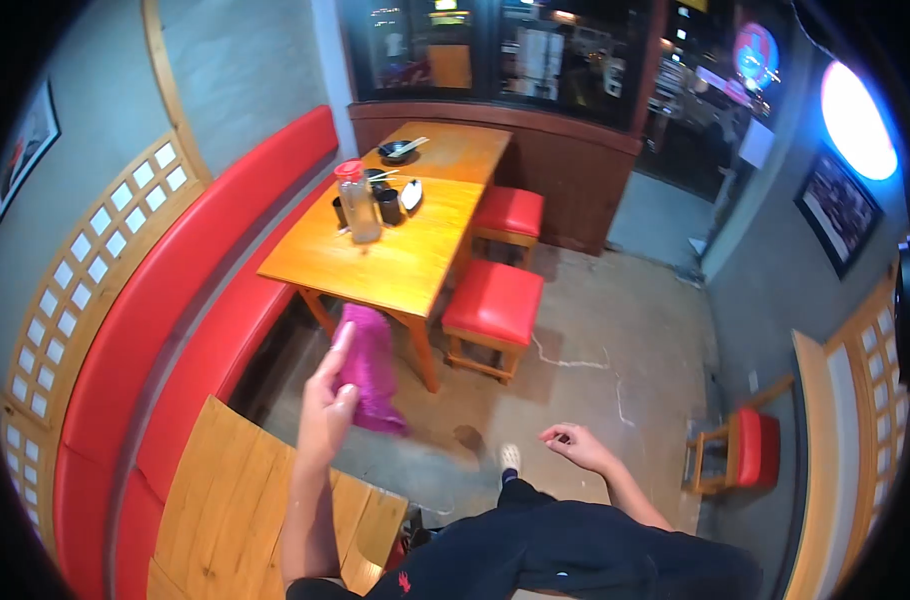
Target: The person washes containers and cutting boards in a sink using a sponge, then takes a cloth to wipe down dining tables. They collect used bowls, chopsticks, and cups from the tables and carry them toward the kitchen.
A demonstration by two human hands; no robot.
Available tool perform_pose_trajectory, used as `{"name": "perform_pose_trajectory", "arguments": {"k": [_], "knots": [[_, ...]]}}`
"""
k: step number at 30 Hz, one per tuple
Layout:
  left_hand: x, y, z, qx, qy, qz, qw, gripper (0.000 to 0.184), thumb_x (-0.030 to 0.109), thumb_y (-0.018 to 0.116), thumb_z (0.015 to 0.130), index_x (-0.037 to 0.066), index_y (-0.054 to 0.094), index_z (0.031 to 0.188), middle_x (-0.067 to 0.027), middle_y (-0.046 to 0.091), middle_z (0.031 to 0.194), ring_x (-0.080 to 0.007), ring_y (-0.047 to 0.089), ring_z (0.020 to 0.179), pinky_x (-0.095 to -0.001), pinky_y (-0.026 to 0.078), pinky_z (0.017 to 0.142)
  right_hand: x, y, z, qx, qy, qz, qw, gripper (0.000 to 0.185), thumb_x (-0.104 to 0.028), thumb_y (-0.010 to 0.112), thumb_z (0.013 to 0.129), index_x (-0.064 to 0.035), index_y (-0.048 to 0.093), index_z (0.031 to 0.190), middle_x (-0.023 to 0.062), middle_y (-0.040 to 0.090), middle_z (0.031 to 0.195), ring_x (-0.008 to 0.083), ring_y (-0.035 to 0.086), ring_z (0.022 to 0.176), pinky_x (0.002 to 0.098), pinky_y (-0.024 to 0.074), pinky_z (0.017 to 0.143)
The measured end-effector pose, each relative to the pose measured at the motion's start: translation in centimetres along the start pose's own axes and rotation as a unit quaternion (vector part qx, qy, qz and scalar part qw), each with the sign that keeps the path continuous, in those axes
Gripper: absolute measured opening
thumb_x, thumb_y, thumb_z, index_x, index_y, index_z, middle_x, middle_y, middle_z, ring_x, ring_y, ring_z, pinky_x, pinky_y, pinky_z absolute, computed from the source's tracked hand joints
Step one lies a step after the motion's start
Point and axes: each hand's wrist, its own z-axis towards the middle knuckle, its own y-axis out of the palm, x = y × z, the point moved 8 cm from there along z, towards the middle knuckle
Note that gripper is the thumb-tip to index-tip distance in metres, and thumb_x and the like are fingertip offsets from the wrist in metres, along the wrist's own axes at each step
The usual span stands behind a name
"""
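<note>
My left hand (327, 395) is closed on a purple cloth (375, 375), which hangs down beside the fingers. The cloth is held in the air between the near table and the far one, in front of the far table's near edge. Lower and to the right, my right hand (578, 446) hangs over the floor with its fingers loosely curled and apart, holding nothing that I can see. On the far wooden table (415, 275) stand a clear bottle with a red lid (360, 205), several dark cups (389, 206), a small white dish (412, 196) and a black bowl (397, 151) with chopsticks across it.
A red padded bench (195, 240) runs along the left wall. Two red stools (493, 305) stand at the far table's right side. Part of a near wooden table (230, 500) lies at lower left. A red-seated chair (753, 447) stands by the right wall, with a doorway (665, 200) beyond.
</note>
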Motion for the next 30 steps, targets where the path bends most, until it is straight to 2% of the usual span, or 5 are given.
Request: {"name": "perform_pose_trajectory", "arguments": {"k": [13,17,20,26,30], "knots": [[-12.6,7.5,27.3,-0.055,-0.051,-0.224,0.972,0.065,-0.001,0.04,0.075,0.002,0.035,0.139,-0.0113,0.039,0.139,-0.0146,0.039,0.123,-0.0247,0.029,0.102,-8.4,-4.6,22.3,-0.563,-0.042,-0.153,0.811,0.016,-0.018,0.062,0.078,-0.0026,0.061,0.083,0.0019,0.058,0.066,0.0101,0.051,0.061,0.0285,0.0428,0.06],[-19.2,3.0,33.6,-0.024,-0.045,-0.123,0.991,0.068,0.0,0.042,0.074,0.006,0.032,0.141,-0.0034,0.041,0.137,-0.0057,0.049,0.099,-0.0187,0.042,0.077,-10.7,-5.9,26.3,-0.49,-0.035,-0.094,0.866,0.02,-0.019,0.063,0.077,-0.0013,0.059,0.086,0.0018,0.057,0.067,0.0102,0.05,0.062,0.0289,0.0422,0.059],[-25.0,-2.4,34.9,0.007,-0.025,0.255,0.967,0.062,0.001,0.046,0.076,0.008,0.038,0.138,-0.0106,0.041,0.137,-0.0176,0.045,0.118,-0.031,0.037,0.099,-11.2,-4.9,29.5,-0.477,-0.002,-0.125,0.87,0.022,-0.021,0.063,0.077,-0.0009,0.06,0.086,0.0023,0.058,0.067,0.011,0.05,0.062,0.0293,0.0423,0.059],[-32.4,-7.7,38.5,-0.123,-0.166,0.119,0.971,0.039,0.0,0.048,0.078,0.005,0.061,0.114,-0.014,0.063,0.11,-0.0238,0.058,0.107,-0.037,0.043,0.095,-15.4,1.9,38.6,-0.305,-0.089,-0.048,0.947,0.014,-0.014,0.06,0.079,-0.0014,0.061,0.085,0.005,0.062,0.069,0.0118,0.056,0.064,0.0286,0.046,0.06],[-34.2,-0.4,41.5,-0.23,0.087,0.14,0.959,0.022,0.002,0.052,0.073,0.002,0.067,0.088,-0.0161,0.065,0.094,-0.0295,0.062,0.091,-0.0372,0.049,0.083,-24.4,2.0,46.7,-0.006,-0.138,-0.011,0.99,0.01,-0.004,0.055,0.084,0.0007,0.06,0.091,0.0083,0.063,0.08,0.0126,0.062,0.072,0.0269,0.0502,0.062]]}}
